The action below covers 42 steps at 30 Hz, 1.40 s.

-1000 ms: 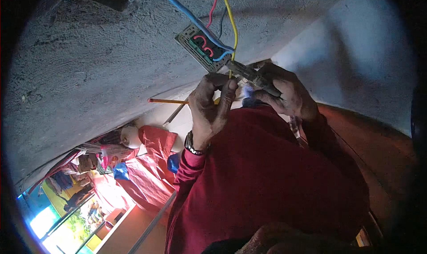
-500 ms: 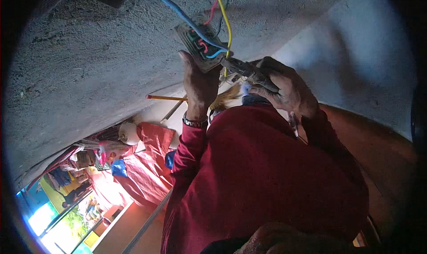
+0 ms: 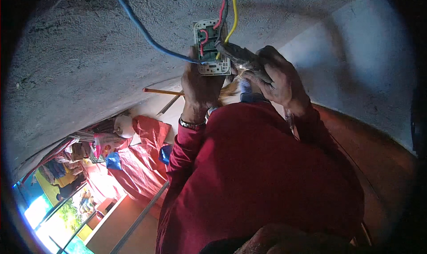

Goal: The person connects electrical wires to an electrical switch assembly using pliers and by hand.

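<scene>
Head view: left hand (image 3: 198, 91) holds the wired switch plate (image 3: 210, 44) from below, thumb along its left edge, other fingers mostly hidden; right hand (image 3: 283, 82) is closed around pliers (image 3: 247, 61), nose overlapping the plate's right edge. Risk, judged: a slip or twist there could nick the yellow wire (image 3: 235, 18), or a tug loosen the blue wire (image 3: 144, 32). Pliers crowd the right edge; leftward, only the blue wire crosses before the grey wall (image 3: 84, 53).
</scene>
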Available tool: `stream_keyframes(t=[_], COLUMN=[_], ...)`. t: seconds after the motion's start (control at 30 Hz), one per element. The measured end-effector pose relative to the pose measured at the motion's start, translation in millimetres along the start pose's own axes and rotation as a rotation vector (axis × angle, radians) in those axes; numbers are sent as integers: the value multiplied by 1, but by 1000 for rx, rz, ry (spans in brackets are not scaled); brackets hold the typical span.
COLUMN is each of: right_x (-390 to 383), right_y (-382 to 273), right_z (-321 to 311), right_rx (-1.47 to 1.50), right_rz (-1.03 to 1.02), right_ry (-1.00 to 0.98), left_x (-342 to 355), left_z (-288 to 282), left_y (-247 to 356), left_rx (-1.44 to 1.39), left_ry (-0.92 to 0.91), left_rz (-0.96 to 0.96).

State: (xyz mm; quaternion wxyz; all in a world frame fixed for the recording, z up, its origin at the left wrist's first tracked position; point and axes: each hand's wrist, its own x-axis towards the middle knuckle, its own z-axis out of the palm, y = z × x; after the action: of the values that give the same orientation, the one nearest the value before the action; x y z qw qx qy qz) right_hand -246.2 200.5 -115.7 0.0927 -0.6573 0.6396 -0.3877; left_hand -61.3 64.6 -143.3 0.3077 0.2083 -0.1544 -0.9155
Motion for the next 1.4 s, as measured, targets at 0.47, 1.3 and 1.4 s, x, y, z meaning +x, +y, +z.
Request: stream_keyframes(t=[0.47,1.3,1.4], right_x=[-4,0,-1], right_y=[2,-3,-4], right_z=[-1,-2,-2], right_rx=[-143,-143,-185], right_rz=[39,68,94], right_ry=[-4,-11,-38], left_x=[-5,-5,-4], left_z=[-2,3,6], left_y=[2,6,7], left_rx=[30,133,137], left_ry=[-25,-149,-87], left_rz=[49,59,41])
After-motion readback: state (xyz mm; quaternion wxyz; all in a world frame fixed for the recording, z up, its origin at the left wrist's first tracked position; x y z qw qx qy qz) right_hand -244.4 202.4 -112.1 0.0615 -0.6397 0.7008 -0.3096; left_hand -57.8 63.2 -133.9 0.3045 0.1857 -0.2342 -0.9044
